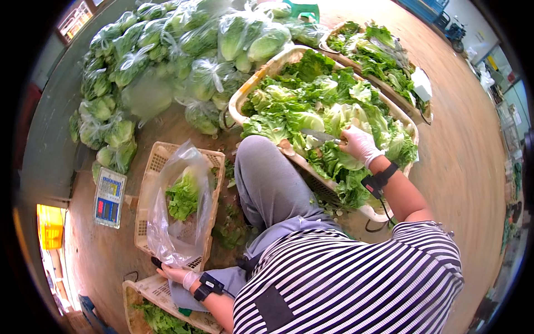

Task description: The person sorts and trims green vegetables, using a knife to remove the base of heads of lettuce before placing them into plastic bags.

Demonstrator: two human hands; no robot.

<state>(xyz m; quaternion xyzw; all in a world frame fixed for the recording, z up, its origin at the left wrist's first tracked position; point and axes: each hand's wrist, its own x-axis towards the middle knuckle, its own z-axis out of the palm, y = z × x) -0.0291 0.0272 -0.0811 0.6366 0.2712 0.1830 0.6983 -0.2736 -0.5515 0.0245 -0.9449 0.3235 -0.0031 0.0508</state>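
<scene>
My right hand [359, 145], in a thin whitish glove, grips a knife [320, 135] whose blade points left over the trimmed lettuce leaves [300, 100]. These leaves fill a large cream crate [245, 92] in front of me to the right. My left hand [177, 274], also gloved, is at the near end of a clear plastic bag [167, 236], its fingers closed on the bag's edge. A small dark thing shows at those fingertips. Inside the bag lies a green lettuce head [183, 197]. Under the bag stands a second cream crate [142, 195] with slotted walls.
Bagged lettuce heads [194, 42] are piled high at the far left. A digital scale [110, 197] lies left of the bag's crate. Another leaf-filled crate [372, 69] stands beyond the large one, and one more [167, 292] sits near me at lower left. Scraps [231, 228] litter the floor.
</scene>
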